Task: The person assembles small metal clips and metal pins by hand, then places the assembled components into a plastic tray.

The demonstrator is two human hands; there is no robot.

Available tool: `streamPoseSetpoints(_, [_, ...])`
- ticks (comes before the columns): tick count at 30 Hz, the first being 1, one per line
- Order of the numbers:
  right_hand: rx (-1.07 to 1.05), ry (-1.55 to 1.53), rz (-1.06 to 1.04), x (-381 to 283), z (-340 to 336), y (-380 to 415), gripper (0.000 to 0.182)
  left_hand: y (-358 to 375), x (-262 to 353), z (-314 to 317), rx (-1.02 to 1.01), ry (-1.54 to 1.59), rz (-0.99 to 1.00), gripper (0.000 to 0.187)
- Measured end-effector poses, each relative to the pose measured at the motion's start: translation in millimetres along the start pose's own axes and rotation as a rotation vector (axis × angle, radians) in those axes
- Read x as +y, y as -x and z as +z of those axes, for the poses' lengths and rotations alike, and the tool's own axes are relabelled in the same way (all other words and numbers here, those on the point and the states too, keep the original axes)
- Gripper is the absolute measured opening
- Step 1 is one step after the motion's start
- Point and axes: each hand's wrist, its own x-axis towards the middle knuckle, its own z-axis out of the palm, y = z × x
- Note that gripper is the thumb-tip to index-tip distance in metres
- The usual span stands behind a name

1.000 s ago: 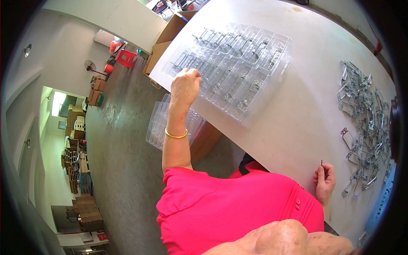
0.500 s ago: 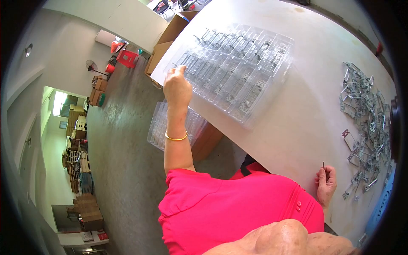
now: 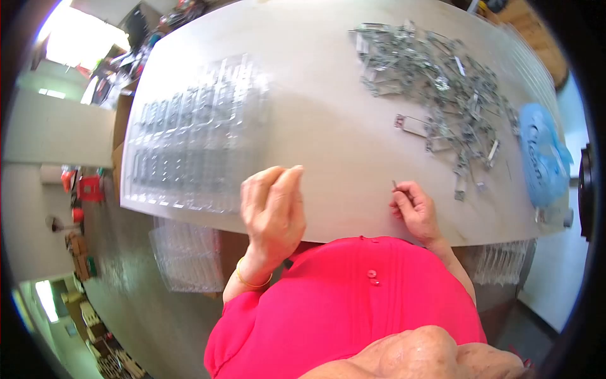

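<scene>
Metal parts (image 3: 410, 60) lie in a loose, tangled heap on the right side of the tabletop (image 3: 328, 139), outside the clear tray (image 3: 170, 205). The tray, at left, seems largely filled in rows, though glare and blur hide any gaps. The right hand (image 3: 418, 211) pinches a thin dark pin (image 3: 394, 186), its far end hidden by fingers. The left hand (image 3: 273, 211) has its fingertips drawn together near the tray; whether they hold anything, I cannot tell.
</scene>
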Motion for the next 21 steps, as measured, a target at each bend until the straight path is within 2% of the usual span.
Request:
streamPoseSetpoints(1, [0.030, 0.002, 0.002, 1.8, -3.4, 4.1, 0.010, -1.5, 4.9, 18.5, -0.070, 0.098, 0.007, 0.021])
streamPoseSetpoints(5, [-0.092, 0.060, -0.019, 2.7, -12.4, 13.8, 0.010, -14.1, 12.4, 89.6, -0.245, 0.296, 0.103, 0.022])
streamPoseSetpoints(7, [-0.040, 0.011, 0.063, 7.5, -15.9, 18.7, 0.008, -26.4, 14.0, 127.9, -0.313, 0.345, 0.089, 0.022])
streamPoseSetpoints(8, [-0.014, 0.002, 0.064, 10.7, -17.9, 20.1, 0.007, -29.0, 15.4, 156.5, -0.249, 0.337, 0.103, 0.023])
streamPoseSetpoints(9, [-0.020, -0.011, 0.058, 14.9, -19.3, 20.0, 0.006, -38.9, 18.2, 175.1, -0.328, 0.330, 0.077, 0.020])
streamPoseSetpoints(11, [0.016, -0.082, 0.105, 19.7, -16.6, 17.2, 0.007, -47.5, 15.0, 228.8, -0.310, 0.269, 0.135, 0.018])
streamPoseSetpoints(13, [-0.055, -0.130, 0.043, 21.4, -21.5, 15.6, 0.009, -56.5, 20.7, 259.6, -0.457, 0.066, 0.169, 0.028])
streamPoseSetpoints(15, [-0.074, -0.128, 0.042, 22.8, -21.7, 13.8, 0.010, -59.3, 19.4, 270.1, -0.507, 0.042, 0.149, 0.031])
streamPoseSetpoints(17, [-0.067, -0.125, 0.053, 17.5, -17.8, 10.9, 0.011, -59.8, 15.4, 273.0, -0.699, 0.037, 0.137, 0.032])
streamPoseSetpoints(21, [-0.011, -0.132, 0.063, 16.0, -14.9, 14.1, 0.009, -54.2, 8.8, 250.6, -0.501, 0.315, 0.027, 0.020])
